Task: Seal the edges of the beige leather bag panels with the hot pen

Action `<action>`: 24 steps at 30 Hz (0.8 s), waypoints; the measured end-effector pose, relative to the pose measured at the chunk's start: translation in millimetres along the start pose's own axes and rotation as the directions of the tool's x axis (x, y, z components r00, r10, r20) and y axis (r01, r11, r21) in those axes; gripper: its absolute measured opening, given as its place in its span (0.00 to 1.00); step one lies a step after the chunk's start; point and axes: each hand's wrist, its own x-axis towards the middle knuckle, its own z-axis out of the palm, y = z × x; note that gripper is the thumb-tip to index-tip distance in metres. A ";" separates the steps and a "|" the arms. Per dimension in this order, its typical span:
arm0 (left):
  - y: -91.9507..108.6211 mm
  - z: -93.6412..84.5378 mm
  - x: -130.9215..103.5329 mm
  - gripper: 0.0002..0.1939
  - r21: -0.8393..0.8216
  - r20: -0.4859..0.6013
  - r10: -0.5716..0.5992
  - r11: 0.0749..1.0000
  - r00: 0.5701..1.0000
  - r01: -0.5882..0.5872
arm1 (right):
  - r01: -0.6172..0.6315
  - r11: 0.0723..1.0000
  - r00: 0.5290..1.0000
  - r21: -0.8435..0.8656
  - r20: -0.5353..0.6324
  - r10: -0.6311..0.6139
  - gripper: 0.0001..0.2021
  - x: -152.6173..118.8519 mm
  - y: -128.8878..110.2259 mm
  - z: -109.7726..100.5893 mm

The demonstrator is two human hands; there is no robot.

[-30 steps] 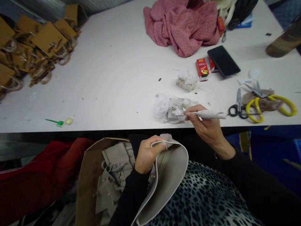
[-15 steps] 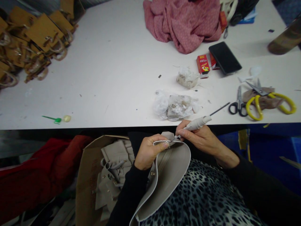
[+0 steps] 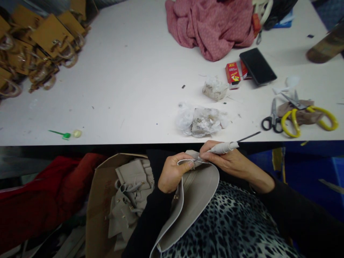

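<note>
My left hand [image 3: 172, 172] grips the upper edge of a curved beige leather piece [image 3: 196, 200] with a white rim, held over my lap below the table edge. My right hand [image 3: 231, 161] holds a white-handled tool [image 3: 224, 147] like a pen, with a thin dark rod sticking out of its back end. The tool's tip touches the leather's edge right beside my left thumb. A crumpled plastic bag with a whitish lump [image 3: 200, 122] lies on the white table [image 3: 129, 89] just above both hands.
A cardboard box [image 3: 96, 208] of beige leather parts [image 3: 129, 200] stands at my left knee, red cloth [image 3: 45, 200] beside it. On the table: brown leather pieces [image 3: 34, 46], pink fabric [image 3: 212, 25], a black phone [image 3: 257, 66], red boxes [image 3: 232, 73], black scissors [image 3: 271, 118], yellow scissors [image 3: 309, 116], a green pin [image 3: 63, 134].
My right hand has drawn the tool back from the plastic bag on the table down to the leather's edge at my left hand. The left hand has stayed in place.
</note>
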 end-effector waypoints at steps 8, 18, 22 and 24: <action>-3.4 0.5 -1.0 0.10 -0.044 -0.001 -0.031 0.999 1.000 0.031 | 0.365 0.899 0.924 -0.243 0.211 -0.318 0.08 -16.2 0.5 -7.0; -12.7 15.4 -9.6 0.07 0.039 0.101 0.032 0.999 0.994 -0.036 | 0.022 0.997 0.990 -0.075 0.139 -0.012 0.16 -23.5 -16.3 -10.8; -10.1 14.9 -14.7 0.07 0.056 0.087 0.069 0.996 0.994 -0.074 | -0.062 0.994 0.998 0.090 0.032 0.059 0.16 -29.7 -18.7 -9.3; -9.7 13.4 -17.5 0.08 0.037 0.041 0.077 0.996 0.996 -0.078 | 0.007 0.989 0.984 0.147 -0.175 0.019 0.15 -36.6 -21.4 -7.5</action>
